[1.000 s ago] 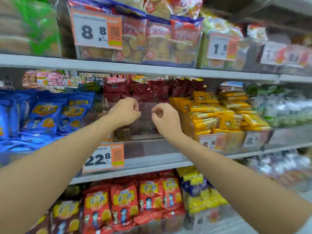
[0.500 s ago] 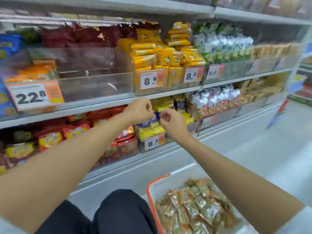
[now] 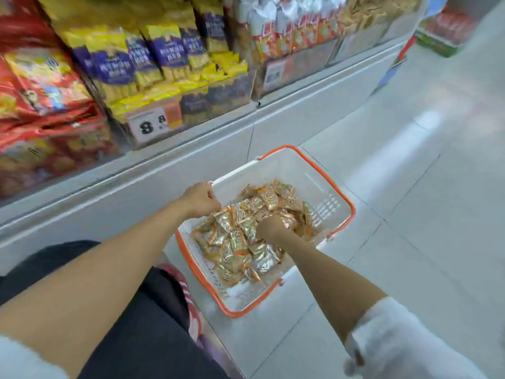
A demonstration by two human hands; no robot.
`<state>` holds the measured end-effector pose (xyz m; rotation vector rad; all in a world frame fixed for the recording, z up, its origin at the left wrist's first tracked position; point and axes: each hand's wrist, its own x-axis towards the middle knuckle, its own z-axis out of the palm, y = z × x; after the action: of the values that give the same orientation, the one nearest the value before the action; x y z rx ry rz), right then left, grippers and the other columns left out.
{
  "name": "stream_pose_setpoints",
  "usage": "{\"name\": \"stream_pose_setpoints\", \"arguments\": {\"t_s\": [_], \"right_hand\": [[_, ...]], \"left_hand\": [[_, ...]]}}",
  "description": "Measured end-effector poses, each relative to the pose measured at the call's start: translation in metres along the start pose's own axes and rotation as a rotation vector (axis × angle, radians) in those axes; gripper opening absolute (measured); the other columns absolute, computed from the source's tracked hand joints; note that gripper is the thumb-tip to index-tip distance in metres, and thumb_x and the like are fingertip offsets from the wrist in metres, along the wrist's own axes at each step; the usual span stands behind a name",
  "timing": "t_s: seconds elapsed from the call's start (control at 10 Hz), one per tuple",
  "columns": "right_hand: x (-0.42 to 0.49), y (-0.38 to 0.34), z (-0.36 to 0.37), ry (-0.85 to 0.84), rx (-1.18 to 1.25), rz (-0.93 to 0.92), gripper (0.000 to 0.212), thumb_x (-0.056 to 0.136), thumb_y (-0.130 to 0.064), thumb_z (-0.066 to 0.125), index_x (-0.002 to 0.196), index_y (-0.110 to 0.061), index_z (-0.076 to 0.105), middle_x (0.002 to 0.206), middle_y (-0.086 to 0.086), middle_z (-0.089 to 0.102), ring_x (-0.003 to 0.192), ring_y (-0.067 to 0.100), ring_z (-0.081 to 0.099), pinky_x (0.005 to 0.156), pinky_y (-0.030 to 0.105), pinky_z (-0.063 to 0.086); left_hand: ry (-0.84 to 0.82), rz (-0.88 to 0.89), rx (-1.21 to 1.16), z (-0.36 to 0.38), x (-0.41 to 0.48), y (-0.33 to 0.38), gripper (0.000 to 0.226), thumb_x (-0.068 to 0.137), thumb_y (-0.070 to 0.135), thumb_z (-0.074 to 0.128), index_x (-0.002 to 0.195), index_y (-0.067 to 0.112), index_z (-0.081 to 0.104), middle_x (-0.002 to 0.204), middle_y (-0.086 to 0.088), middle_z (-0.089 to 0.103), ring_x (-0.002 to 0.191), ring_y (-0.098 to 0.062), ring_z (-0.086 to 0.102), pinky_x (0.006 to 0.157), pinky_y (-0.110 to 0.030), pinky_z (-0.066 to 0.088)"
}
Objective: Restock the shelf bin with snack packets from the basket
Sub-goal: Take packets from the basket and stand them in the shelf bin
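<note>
- Orange-rimmed and white-walled, the basket (image 3: 300,173) is set on the tiled floor (image 3: 410,214) just beside the foot of the shelf (image 3: 191,149).
- A loose heap of gold-and-orange snack packets (image 3: 237,242) is held in the basket and covers most of its bottom.
- The right hand (image 3: 273,228) is sunk into the middle of the heap. Its knuckles are up and its fingers are hidden among the packets, so it cannot be told whether any packet is clasped yet.
- The left hand (image 3: 200,199) is held at the basket's near-left corner, with the fingers curled inward at the edge of the heap. Whether a packet or the rim is pinched cannot be made out.
- The step in hand is judged to be the pick-up: a fresh batch is being gathered from the basket.
- Bins of purple-and-yellow packets (image 3: 169,50) with a price tag (image 3: 154,123) are seen on the shelf above. No bin of matching gold packets is in view, so the target bin cannot be identified.
- A firm clasp on several packets is called for next, then a lift clear of the basket wall and up to the shelf.
- Slippery foil may be dropped if too many are taken.
</note>
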<state>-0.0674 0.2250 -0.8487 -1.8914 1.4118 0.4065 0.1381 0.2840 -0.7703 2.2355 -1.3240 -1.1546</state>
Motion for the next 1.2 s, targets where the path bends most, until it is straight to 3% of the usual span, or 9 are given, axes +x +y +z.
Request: {"name": "stream_pose_setpoints", "arguments": {"t_s": [0.2, 0.3, 0.4, 0.6, 0.7, 0.8, 0.9, 1.0, 1.2], "right_hand": [[0.031, 0.048, 0.069, -0.217, -0.087, 0.203, 0.031, 0.095, -0.031, 0.057, 0.115, -0.008, 0.061, 0.078, -0.003, 0.050, 0.073, 0.013, 0.051, 0.082, 0.033, 0.047], [0.050, 0.049, 0.082, -0.226, -0.165, 0.191, 0.046, 0.097, -0.034, 0.055, 0.125, 0.001, 0.059, 0.111, 0.012, 0.066, 0.106, 0.025, 0.062, 0.095, 0.036, 0.051], [0.062, 0.038, 0.085, -0.167, -0.062, 0.137, 0.051, 0.091, -0.017, 0.063, 0.139, -0.010, 0.047, 0.121, 0.012, 0.061, 0.087, 0.021, 0.061, 0.067, 0.028, 0.049], [0.083, 0.006, 0.124, -0.406, -0.237, -0.007, 0.082, 0.093, -0.003, 0.045, 0.153, -0.042, 0.004, 0.162, 0.015, -0.004, 0.146, 0.043, 0.008, 0.112, 0.053, 0.030], [0.081, 0.006, 0.147, -0.328, -0.338, 0.038, 0.083, 0.089, 0.004, 0.039, 0.154, -0.031, 0.000, 0.158, 0.022, -0.019, 0.142, 0.051, 0.014, 0.109, 0.059, 0.033], [0.080, 0.007, 0.156, -0.134, -0.364, 0.016, 0.066, 0.089, 0.004, 0.051, 0.149, -0.009, 0.027, 0.152, 0.027, 0.021, 0.118, 0.042, 0.053, 0.090, 0.048, 0.054], [0.073, 0.003, 0.142, 0.138, -0.236, -0.017, 0.021, 0.098, -0.002, 0.046, 0.107, -0.007, 0.064, 0.088, 0.008, 0.062, 0.070, 0.020, 0.063, 0.060, 0.033, 0.058], [0.058, -0.002, 0.122, 0.366, 0.020, -0.116, 0.028, 0.099, -0.012, 0.051, 0.072, -0.017, 0.059, 0.064, -0.007, 0.052, 0.048, 0.002, 0.040, 0.043, 0.013, 0.030], [0.032, -0.026, 0.087, 0.683, 0.078, -0.718, 0.016, 0.087, -0.005, 0.069, 0.102, -0.005, 0.074, 0.103, 0.006, 0.073, 0.085, 0.019, 0.070, 0.073, 0.031, 0.059]], "left_hand": [[-0.010, -0.346, -0.437, 0.025, 0.026, -0.049, 0.019, 0.078, -0.002, 0.059, 0.062, 0.007, 0.056, 0.057, -0.009, 0.051, 0.035, -0.010, 0.038, 0.040, -0.014, 0.030], [0.031, -0.461, -0.620, 0.033, 0.046, -0.060, 0.017, 0.080, -0.004, 0.057, 0.066, 0.006, 0.057, 0.066, -0.011, 0.053, 0.043, -0.012, 0.042, 0.037, -0.013, 0.035], [0.005, -0.524, -0.686, 0.048, 0.059, -0.067, 0.019, 0.083, 0.002, 0.058, 0.066, 0.007, 0.059, 0.062, -0.007, 0.054, 0.044, -0.012, 0.043, 0.039, -0.015, 0.037], [-0.050, -0.627, -0.787, 0.073, 0.071, -0.078, 0.019, 0.094, 0.008, 0.056, 0.076, 0.003, 0.061, 0.065, -0.005, 0.057, 0.049, -0.011, 0.047, 0.045, -0.017, 0.040], [-0.045, -0.646, -0.826, 0.077, 0.074, -0.081, 0.016, 0.093, 0.008, 0.056, 0.080, 0.003, 0.062, 0.064, -0.004, 0.057, 0.048, -0.009, 0.049, 0.046, -0.016, 0.041], [-0.032, -0.642, -0.846, 0.077, 0.077, -0.081, 0.016, 0.092, 0.006, 0.057, 0.078, 0.002, 0.063, 0.064, -0.005, 0.058, 0.051, -0.010, 0.050, 0.050, -0.018, 0.042], [-0.020, -0.627, -0.820, 0.078, 0.077, -0.079, 0.010, 0.092, 0.004, 0.057, 0.088, -0.001, 0.065, 0.067, -0.006, 0.059, 0.053, -0.011, 0.052, 0.049, -0.018, 0.045], [-0.035, -0.608, -0.846, 0.079, 0.072, -0.073, 0.026, 0.092, 0.010, 0.062, 0.113, -0.003, 0.058, 0.083, -0.010, 0.062, 0.065, -0.015, 0.058, 0.051, -0.019, 0.053], [-0.001, -0.541, -1.038, 0.064, 0.057, -0.057, 0.061, 0.085, 0.022, 0.073, 0.132, -0.006, 0.043, 0.126, -0.020, 0.058, 0.093, -0.027, 0.067, 0.063, -0.026, 0.059]]}}
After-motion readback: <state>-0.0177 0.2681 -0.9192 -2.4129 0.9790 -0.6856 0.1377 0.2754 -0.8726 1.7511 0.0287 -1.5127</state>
